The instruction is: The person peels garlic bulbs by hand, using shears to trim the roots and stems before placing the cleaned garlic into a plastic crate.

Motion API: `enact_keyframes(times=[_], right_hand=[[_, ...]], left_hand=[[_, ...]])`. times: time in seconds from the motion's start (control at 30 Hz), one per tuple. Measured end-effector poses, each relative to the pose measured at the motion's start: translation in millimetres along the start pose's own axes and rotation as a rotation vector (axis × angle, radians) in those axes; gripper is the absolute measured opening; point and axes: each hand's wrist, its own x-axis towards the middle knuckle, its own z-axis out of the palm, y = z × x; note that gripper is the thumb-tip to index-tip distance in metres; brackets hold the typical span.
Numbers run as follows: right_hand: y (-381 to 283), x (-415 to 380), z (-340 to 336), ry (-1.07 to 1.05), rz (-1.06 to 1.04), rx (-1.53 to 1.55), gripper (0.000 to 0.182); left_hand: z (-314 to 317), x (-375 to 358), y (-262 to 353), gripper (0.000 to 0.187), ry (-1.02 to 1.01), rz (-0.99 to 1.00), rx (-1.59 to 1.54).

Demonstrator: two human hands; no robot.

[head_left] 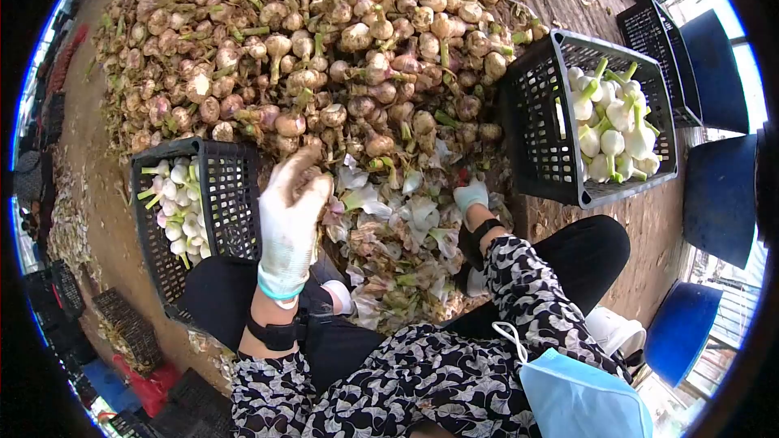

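My left hand (294, 215), in a white glove soiled at the fingers, reaches to the near edge of a heap of untrimmed garlic bulbs (365, 36). Its fingers and thumb are apart, and I see nothing between them. My right hand (471, 195), also gloved, is closed low over the loose garlic skins (418, 219). A small red bit (463, 175) shows by its fingertips; what the hand grips is mostly hidden. Cleaned white garlic bulbs (613, 122) fill part of the black crate (531, 118) on the right. More peeled bulbs (180, 203) lie in the left crate (231, 203).
Large blue barrels (718, 195) line the right side, near another black crate (661, 57). A white bucket (614, 331) stands behind my right knee. Other dark crates (128, 328) and a red bag (150, 381) are at lower left. A blue face mask (580, 397) hangs at my chest.
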Motion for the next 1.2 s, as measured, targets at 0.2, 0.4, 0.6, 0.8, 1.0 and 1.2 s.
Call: enact_keyframes(times=[0.2,0.4,0.6,0.8,1.0,1.2], right_hand=[[-86,-41,-88,-0.099,-0.526,0.722,0.061],[-137,-213,-186,-0.078,-1.374,0.026,0.072],[-115,-203,-179,0.055,-0.982,0.865,0.067],[-99,-196,-146,-0.507,-0.785,0.862,0.023],[-109,-191,-134,-0.49,-0.76,1.204,0.029],[-110,-193,-173,0.49,-1.541,0.013,0.034]], left_hand=[[17,-1,-15,0.04,-0.139,-0.049,-0.075],[45,-7,-12,0.051,-0.421,0.059,-0.274],[44,-10,-4,0.05,-0.309,-0.06,-0.816],[50,-14,-11,0.079,-0.3,0.157,-0.256],[53,-10,-17,0.092,-0.192,0.432,-0.007],[60,-9,-16,0.088,-0.268,0.265,-0.329]])
